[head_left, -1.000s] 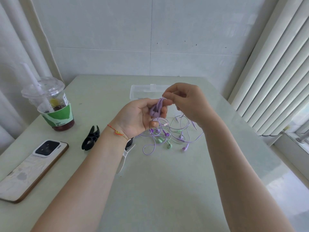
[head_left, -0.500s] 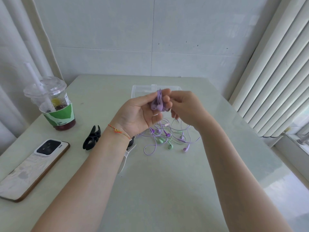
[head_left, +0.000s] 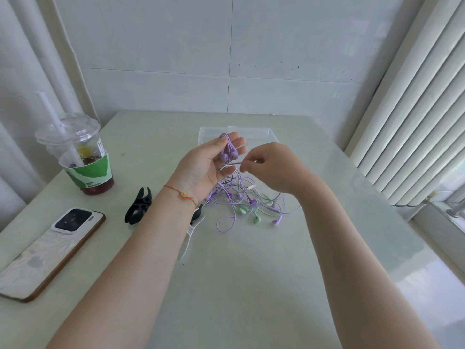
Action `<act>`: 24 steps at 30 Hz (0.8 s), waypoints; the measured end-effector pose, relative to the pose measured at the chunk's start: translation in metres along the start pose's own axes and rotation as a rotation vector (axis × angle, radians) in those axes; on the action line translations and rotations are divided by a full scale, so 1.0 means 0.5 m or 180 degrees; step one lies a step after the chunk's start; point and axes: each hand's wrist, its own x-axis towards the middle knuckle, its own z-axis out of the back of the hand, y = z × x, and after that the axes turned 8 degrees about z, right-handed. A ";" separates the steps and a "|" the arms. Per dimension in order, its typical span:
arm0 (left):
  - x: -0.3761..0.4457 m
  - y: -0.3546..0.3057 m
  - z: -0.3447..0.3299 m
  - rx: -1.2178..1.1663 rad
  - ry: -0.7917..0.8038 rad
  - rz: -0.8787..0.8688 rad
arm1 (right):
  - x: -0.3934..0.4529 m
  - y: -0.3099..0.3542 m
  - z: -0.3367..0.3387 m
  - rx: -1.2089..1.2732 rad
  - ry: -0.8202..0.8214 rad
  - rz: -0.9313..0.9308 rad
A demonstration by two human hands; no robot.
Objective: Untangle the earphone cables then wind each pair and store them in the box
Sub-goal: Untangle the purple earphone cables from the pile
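Left hand [head_left: 206, 165]: raised palm-up above the surface, fingers nearly straight; two purple plastic earbuds [head_left: 228, 155] lie side by side on the fingers, their thin cable looped over the fingertips; a red-orange string bracelet [head_left: 181, 194] circles the wrist.
Right hand [head_left: 273, 167]: just beside the left, fingers curled, thumb and forefinger pinching a thin purple cable [head_left: 234, 163] that runs across to the left palm.
Tangle: a loose knot of purple and pale green earphone cables [head_left: 247, 204] lies on the surface below both hands; strands rise from it to the hands; a pair of green earbuds [head_left: 249, 214] and several purple ones rest at its near edge.
Box: a clear plastic rectangular box [head_left: 251, 132] sits on the surface behind the hands, partly hidden by them; what it holds cannot be told.
Surface: a pale green glossy tabletop [head_left: 251, 285].
Left side: a clear plastic lidded drink cup with a green sleeve and white straw [head_left: 80, 157]; a phone lying face down, white back with brown edge [head_left: 47, 250]; a black plastic cable clip [head_left: 139, 209] near the left wrist.
Under the left forearm: a white clip-like piece [head_left: 189, 236], mostly covered.
Right edge: white vertical blinds [head_left: 412, 127].
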 end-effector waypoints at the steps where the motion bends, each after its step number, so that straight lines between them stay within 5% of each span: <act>1: -0.001 -0.001 -0.001 -0.0021 0.0012 0.0012 | 0.000 0.000 0.000 -0.0065 -0.0044 -0.0039; 12: -0.006 -0.013 0.002 -0.0843 0.0277 0.0068 | -0.002 0.002 -0.010 -0.0550 0.0403 -0.0217; 24: 0.009 0.002 0.014 -0.0490 0.0108 -0.0023 | -0.014 0.022 0.003 -0.0308 0.0611 0.0039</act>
